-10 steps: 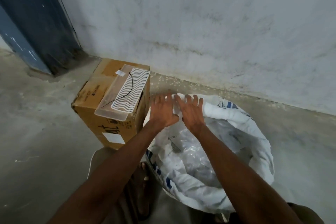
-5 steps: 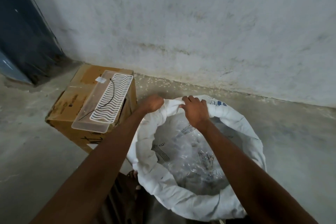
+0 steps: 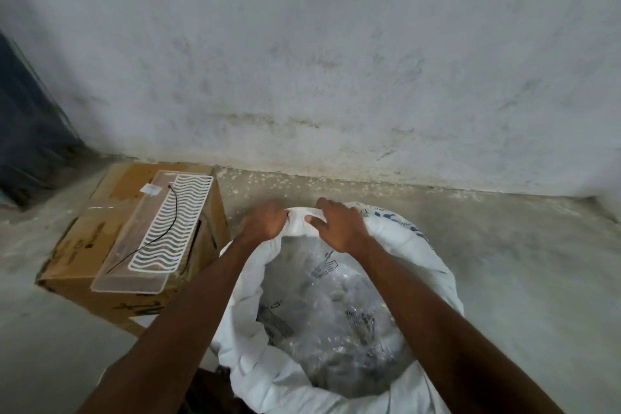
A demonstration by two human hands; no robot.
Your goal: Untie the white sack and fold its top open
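The white sack stands open on the concrete floor in front of me, its top rolled outward into a thick rim. A clear plastic liner with crumpled transparent contents shows inside. My left hand and my right hand both grip the far part of the rolled rim, close together, fingers curled over the fabric. Blue print marks the sack's outer side at the right.
A cardboard box stands just left of the sack, with a clear plastic tray holding a white wavy rack on top. A stained grey wall rises behind. A dark blue panel stands at the far left.
My hands went from lying flat on the far rim to gripping it. The rolled rim now sits lower and the sack's mouth is wider. The view has shifted left and down.
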